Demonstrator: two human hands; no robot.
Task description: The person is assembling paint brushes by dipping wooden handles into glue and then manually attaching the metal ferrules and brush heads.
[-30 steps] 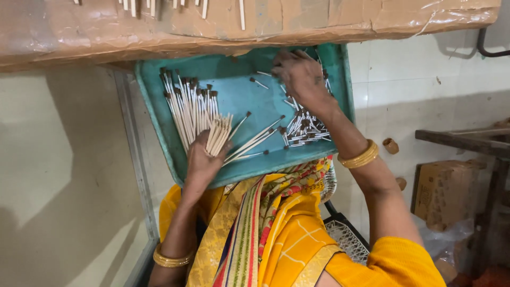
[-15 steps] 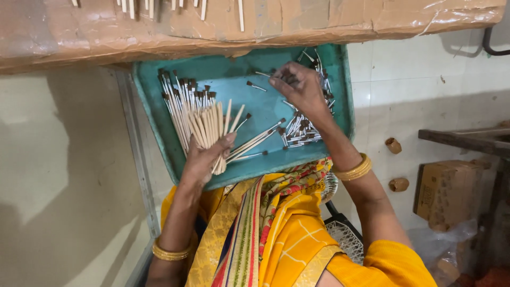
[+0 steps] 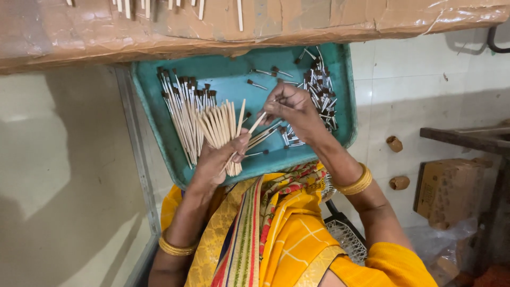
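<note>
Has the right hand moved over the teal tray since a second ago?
Yes. The right hand has come away from the tipped sticks at the teal plastic tray's right side, toward the left hand's bundle.

A brown cardboard box with printed sides sits on the floor, well to the right of the right hand's fingers and lower. Above the fingers, a tan cardboard sheet wrapped in clear plastic spans the top edge.
</note>
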